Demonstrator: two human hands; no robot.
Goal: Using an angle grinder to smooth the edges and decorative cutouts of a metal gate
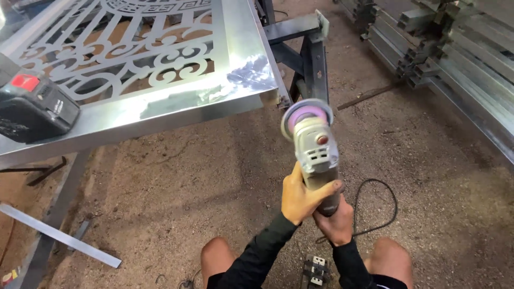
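**Both hands gripping an angle grinder at the corner of a cut metal panel**

The left hand (pixel 301 197) is wrapping around the grey body of the angle grinder (pixel 316 144), thumb lying along its right side. The right hand (pixel 336 222) is closing on the grinder's rear handle, just below and behind the left one. The grinder is pointing away from the person, its pinkish disc (pixel 306 115) hanging just beside the shiny corner of the ornamental metal panel (pixel 160 59); I cannot tell whether the disc is touching the edge. The panel is lying on a dark steel stand (pixel 308 53). A black power tool with a red button (pixel 32 107) is resting on the panel's left edge. A black cable (pixel 383 206) is looping over the dirt floor (pixel 187 182) towards a socket block (pixel 316 269) between the knees. Metal tubes (pixel 455 48) are lying stacked at the right.
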